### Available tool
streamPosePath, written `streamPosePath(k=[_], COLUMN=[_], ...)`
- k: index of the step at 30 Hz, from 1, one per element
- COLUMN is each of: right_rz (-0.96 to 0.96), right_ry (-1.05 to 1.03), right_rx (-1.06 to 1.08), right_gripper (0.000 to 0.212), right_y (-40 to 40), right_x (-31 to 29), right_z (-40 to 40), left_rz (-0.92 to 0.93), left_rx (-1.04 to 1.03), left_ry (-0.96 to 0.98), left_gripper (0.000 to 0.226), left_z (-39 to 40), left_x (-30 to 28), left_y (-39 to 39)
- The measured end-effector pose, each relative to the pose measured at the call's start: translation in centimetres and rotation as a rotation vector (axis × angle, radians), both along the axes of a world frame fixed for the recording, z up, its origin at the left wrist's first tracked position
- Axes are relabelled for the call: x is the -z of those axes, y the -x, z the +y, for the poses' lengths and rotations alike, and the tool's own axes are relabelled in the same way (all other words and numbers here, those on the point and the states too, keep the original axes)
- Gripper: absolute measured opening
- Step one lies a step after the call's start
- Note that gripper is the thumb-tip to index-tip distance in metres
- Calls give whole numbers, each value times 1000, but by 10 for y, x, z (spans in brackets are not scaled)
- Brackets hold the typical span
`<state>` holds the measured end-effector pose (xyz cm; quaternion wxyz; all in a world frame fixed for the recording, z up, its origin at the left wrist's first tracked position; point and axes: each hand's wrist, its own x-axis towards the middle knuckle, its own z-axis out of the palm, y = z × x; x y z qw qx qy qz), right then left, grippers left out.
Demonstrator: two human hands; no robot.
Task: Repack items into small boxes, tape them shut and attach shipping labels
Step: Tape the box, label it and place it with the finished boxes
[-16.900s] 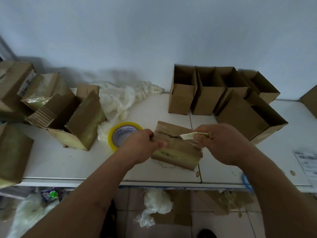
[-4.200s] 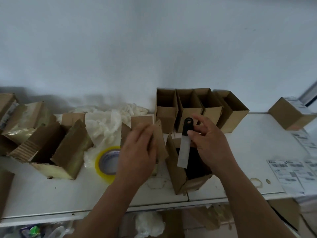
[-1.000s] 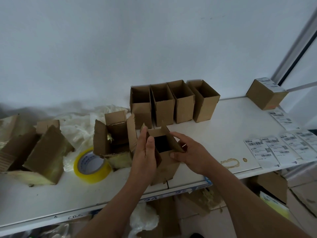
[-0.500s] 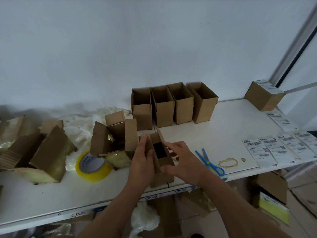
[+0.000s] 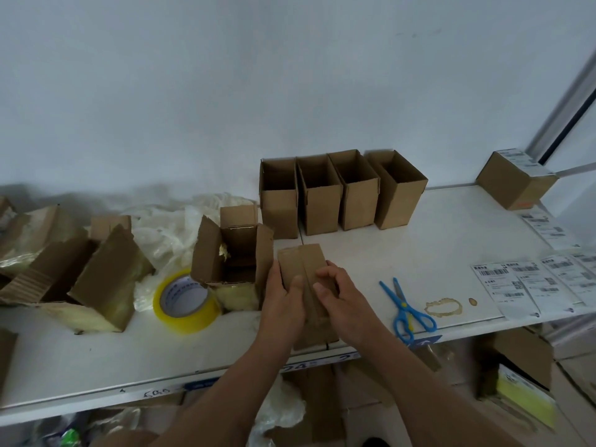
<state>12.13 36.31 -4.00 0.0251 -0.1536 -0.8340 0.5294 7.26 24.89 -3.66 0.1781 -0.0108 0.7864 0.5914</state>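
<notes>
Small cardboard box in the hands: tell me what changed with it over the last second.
The small brown cardboard box had its top flaps open a second ago; now they are folded shut, with the left hand and right hand pressing them down. The blue scissors have come into view beside the right hand. The yellow tape roll and the four open cardboard boxes stayed put.
</notes>
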Motion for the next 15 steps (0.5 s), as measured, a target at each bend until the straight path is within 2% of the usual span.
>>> streamPosePath(k=[2, 4, 6, 15], right_rz=[-20, -59, -95, -92], right_ry=[43, 79, 99, 198], right_rx=[16, 35, 55, 103], right_gripper=[33, 55, 65, 61], right_y=[3, 5, 8, 17], right_x=[1, 2, 2, 3], right_z=[-1, -1, -3, -6], left_rz=[-5, -16, -23, -52], left_rx=[3, 6, 4, -11], left_ry=[-12, -31, -58, -170], left_gripper=[58, 57, 56, 55], left_z=[-1, -1, -1, -2], left_x=[2, 4, 6, 6], left_y=[4, 8, 12, 21])
